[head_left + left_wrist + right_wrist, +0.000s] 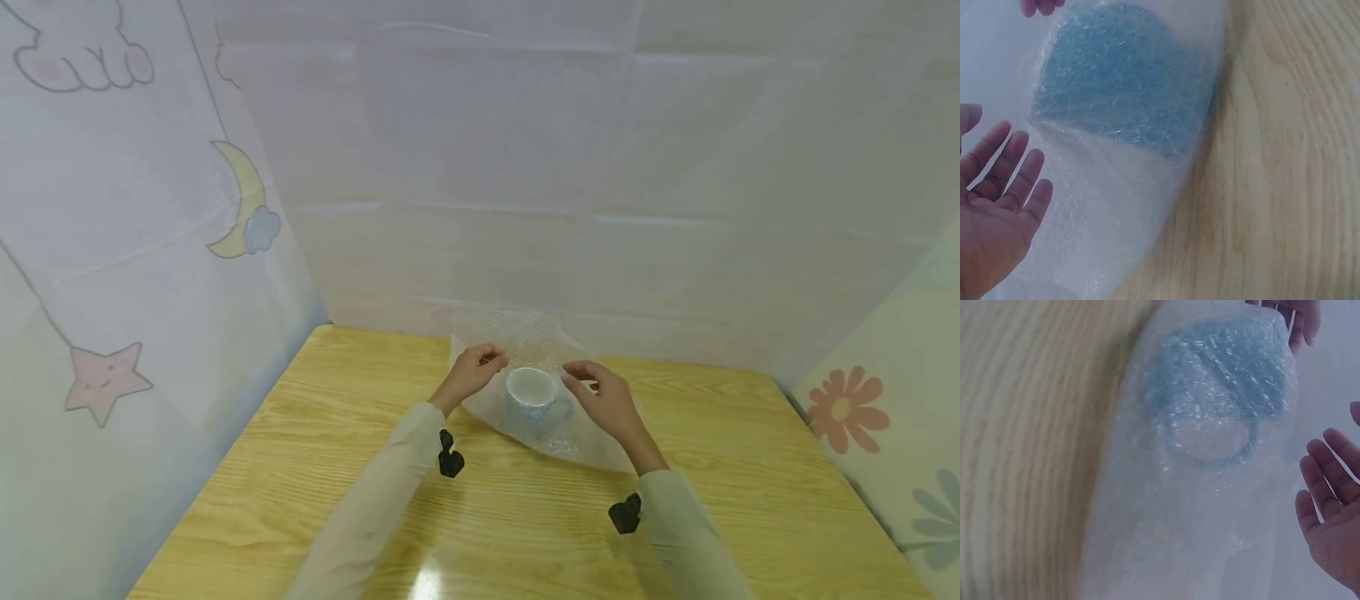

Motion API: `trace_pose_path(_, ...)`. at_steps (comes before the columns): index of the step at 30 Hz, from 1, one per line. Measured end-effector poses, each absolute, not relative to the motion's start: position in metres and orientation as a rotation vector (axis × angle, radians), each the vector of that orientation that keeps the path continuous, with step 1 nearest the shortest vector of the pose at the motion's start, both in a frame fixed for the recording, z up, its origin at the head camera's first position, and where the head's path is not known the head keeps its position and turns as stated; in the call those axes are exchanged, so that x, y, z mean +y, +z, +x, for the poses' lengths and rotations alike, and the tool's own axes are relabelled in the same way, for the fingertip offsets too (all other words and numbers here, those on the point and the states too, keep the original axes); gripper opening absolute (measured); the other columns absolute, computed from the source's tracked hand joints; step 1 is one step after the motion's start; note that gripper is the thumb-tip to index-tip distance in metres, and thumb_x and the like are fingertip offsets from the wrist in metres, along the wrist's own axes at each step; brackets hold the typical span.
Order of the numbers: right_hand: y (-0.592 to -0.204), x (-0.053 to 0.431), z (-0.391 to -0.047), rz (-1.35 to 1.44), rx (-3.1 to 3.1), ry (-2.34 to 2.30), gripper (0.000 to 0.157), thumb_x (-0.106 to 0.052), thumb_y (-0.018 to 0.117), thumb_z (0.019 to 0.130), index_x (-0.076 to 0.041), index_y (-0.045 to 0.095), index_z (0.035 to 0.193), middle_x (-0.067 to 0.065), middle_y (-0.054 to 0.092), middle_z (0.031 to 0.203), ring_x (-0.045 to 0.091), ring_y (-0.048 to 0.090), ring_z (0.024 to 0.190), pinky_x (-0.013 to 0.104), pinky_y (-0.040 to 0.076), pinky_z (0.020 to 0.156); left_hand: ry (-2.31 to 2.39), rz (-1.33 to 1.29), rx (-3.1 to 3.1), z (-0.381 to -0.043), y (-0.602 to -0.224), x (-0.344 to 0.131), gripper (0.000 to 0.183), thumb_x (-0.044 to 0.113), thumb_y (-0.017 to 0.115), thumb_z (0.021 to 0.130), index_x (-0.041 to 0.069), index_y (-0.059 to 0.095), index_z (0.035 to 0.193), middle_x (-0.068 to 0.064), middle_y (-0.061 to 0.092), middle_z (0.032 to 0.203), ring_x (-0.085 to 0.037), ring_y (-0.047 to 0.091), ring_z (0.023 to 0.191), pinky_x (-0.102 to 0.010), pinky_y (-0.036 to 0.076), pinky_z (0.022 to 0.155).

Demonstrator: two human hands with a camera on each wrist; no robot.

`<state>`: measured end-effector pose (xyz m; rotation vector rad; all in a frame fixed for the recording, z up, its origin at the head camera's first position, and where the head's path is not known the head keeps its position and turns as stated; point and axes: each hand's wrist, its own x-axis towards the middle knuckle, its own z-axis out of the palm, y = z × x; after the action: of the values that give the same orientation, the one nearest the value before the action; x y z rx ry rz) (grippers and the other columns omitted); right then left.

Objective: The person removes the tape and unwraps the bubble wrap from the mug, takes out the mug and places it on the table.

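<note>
A blue cup [531, 390] with a pale inside stands upright on the table, and its ring handle [1213, 459] shows through the plastic on the right side. Bubble wrap [1129, 187] lies under it and comes up over its near side; in the head view the mouth of the cup shows. My left hand [474, 374] is just left of the rim, its fingers loosely bent with nothing in them. On the other side, my right hand [602, 396] hovers near the rim and handle, fingers apart and holding nothing. Both palms face the cup.
The wooden table [360, 517] has its far edge against a pale hanging sheet [480, 167]. Printed sheets stand at both sides, with a moon [251, 187] and a star [107, 383] on the left and a flower [843, 408] on the right.
</note>
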<state>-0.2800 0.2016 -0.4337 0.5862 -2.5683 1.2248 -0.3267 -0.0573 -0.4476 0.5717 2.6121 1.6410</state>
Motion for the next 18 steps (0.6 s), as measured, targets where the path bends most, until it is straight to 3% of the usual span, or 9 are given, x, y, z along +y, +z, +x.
trace_pose_path(6, -0.432, 0.201, -0.302, 0.574, -2.603, 1.412, 0.036, -0.036, 0.053, 0.101, -0.009, 0.064, 0.121, 0.011, 0.065, 0.117, 0.029, 0.059, 0.108, 0.051, 0.048, 0.091, 1.705, 0.559, 2.421, -0.332, -0.441, -0.06, 0.031, 0.021, 0.048, 0.104, -0.001, 0.063, 0.118, -0.019, 0.063, 0.116, -0.031, 0.061, 0.103, -0.042, 0.049, 0.091)
trace_pose_path(10, -0.417, 0.197, -0.301, 0.545, -2.638, 1.593, 0.035, -0.027, 0.051, 0.103, 0.0, 0.062, 0.122, 0.02, 0.062, 0.12, 0.038, 0.054, 0.114, 0.056, 0.041, 0.098, 1.674, 0.573, 2.366, -0.336, -0.444, -0.059, 0.034, 0.021, 0.045, 0.105, -0.004, 0.061, 0.122, -0.02, 0.062, 0.118, -0.033, 0.06, 0.107, -0.042, 0.048, 0.094)
trace_pose_path(13, -0.416, 0.197, -0.304, 0.558, -2.632, 1.738, 0.032, -0.018, 0.049, 0.103, 0.006, 0.06, 0.122, 0.023, 0.061, 0.12, 0.044, 0.05, 0.118, 0.057, 0.036, 0.102, 1.663, 0.564, 2.368, -0.342, -0.452, -0.059, 0.033, 0.021, 0.046, 0.105, -0.004, 0.062, 0.121, -0.018, 0.063, 0.118, -0.029, 0.06, 0.107, -0.036, 0.048, 0.092)
trace_pose_path(18, -0.437, 0.203, -0.322, 0.575, -2.634, 1.869, 0.032, -0.02, 0.051, 0.103, 0.004, 0.058, 0.124, 0.025, 0.055, 0.127, 0.043, 0.046, 0.123, 0.058, 0.029, 0.106, 1.67, 0.535, 2.369, -0.342, -0.457, -0.06, 0.03, 0.02, 0.054, 0.102, -0.003, 0.065, 0.118, -0.014, 0.063, 0.118, -0.026, 0.059, 0.104, -0.037, 0.049, 0.089)
